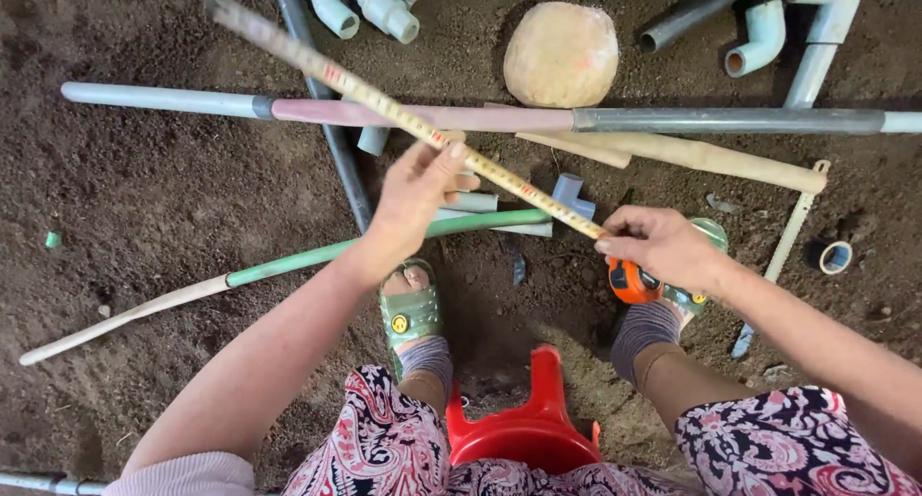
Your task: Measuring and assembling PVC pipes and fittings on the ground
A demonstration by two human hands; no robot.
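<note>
I read the tape blade (384,100) under the left hand's fingertips (457,151) as yellow with dark ticks and red marks. Its case (632,282), just below the right hand's fingers (615,239), is orange with black. Long pipe (480,118) beyond the fingers runs pale blue-grey, then pink, then dark grey. Thin pipe (288,263) under the left wrist: green, fading to cream. Sandals (408,312) olive green, yellow dot. Socks (642,328) grey-striped. Skirt (384,448) red, white, navy paisley. Stool (523,429) red. Stone (561,54) tan. Soil (144,198) dark brown.
</note>
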